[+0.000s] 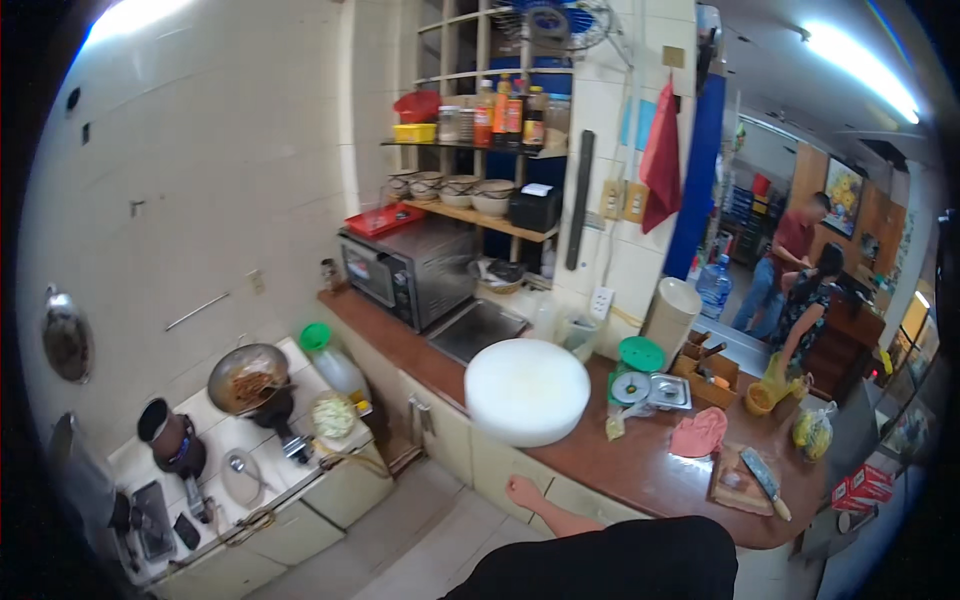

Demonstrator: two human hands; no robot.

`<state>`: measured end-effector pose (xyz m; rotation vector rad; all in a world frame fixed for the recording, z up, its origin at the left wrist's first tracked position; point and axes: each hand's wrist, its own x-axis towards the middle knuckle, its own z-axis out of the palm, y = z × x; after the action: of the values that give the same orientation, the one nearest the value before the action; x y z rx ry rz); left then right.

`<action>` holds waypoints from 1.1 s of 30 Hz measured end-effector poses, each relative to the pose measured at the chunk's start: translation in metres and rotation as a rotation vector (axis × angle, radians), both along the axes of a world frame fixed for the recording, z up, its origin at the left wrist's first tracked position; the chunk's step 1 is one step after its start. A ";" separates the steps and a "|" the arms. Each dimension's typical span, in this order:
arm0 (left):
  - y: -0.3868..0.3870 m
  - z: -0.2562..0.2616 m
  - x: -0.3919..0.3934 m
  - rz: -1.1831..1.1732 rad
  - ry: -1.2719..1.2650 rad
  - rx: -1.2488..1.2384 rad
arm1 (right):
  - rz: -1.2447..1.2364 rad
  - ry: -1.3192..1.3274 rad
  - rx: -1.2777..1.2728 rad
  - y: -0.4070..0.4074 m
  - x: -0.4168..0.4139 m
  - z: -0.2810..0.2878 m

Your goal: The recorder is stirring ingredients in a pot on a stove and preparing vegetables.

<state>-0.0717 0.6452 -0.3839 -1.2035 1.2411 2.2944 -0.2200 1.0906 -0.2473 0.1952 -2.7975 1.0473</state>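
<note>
My right hand hangs low in front of the cream cabinet doors, below the counter's edge. Its fingers look curled in, and I see nothing held in them. The forearm comes out from a black sleeve at the bottom of the view. My left hand is out of view. Above the right hand, a thick round white chopping block sits at the front of the brown countertop. Farther right, a cleaver lies across a wooden cutting board, beside a pink cloth.
On the left, a tiled stove counter holds a wok with food, a dark pot and a bowl of shredded vegetable. A microwave and a green kitchen scale stand on the brown counter. Two people are beyond it.
</note>
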 end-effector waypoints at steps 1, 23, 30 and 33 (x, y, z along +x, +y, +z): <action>-0.018 -0.005 0.034 0.048 -0.019 0.013 | 0.145 -0.038 0.033 -0.027 0.002 -0.012; -0.090 0.041 0.390 1.104 -0.398 0.079 | 1.301 -0.750 0.042 -0.356 -0.044 -0.185; -0.207 0.059 0.366 0.875 -0.452 -0.065 | 1.413 -0.671 -0.347 -0.585 -0.051 -0.151; -0.265 0.073 0.343 0.752 -0.479 -0.082 | 1.420 -0.637 -0.477 -0.651 -0.057 -0.131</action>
<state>0.2712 0.3800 -0.3106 -2.3874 0.7819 2.1562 -0.2766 0.4398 -0.3782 2.3041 -2.4130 2.2290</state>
